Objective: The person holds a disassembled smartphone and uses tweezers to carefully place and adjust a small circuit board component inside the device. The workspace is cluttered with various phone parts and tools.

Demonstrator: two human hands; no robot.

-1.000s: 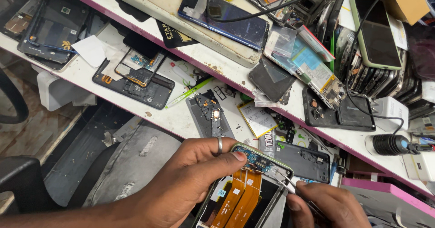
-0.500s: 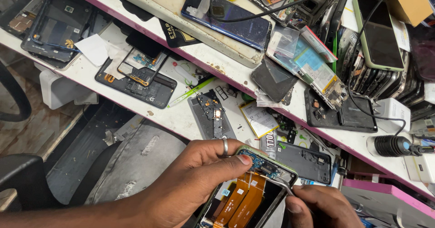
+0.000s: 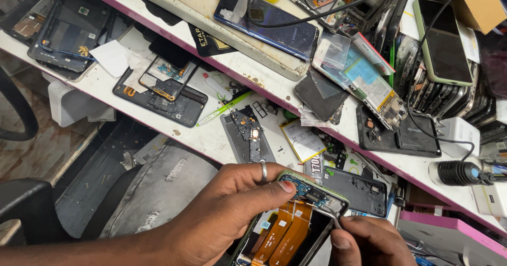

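Orange flex cables (image 3: 285,233): two, one phone (image 3: 296,218).

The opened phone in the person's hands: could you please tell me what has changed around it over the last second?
Little changed. The left hand still grips the opened phone, thumb at its top end. The right hand has shifted slightly up, and its thin metal tool still sits at the phone's upper corner. Nothing was released or picked up. The workbench clutter has not moved.

1. Opened phone (image 3: 296,218), back cover off, orange flex cables exposed; gripped at its top edge by the left hand (image 3: 222,218).
2. Right hand (image 3: 364,242) holding metal tweezers (image 3: 330,213) at the phone's circuit board.
3. White counter (image 3: 211,134) strewn with dismantled phone frames.
4. Blue phone (image 3: 280,25) on the upper shelf.
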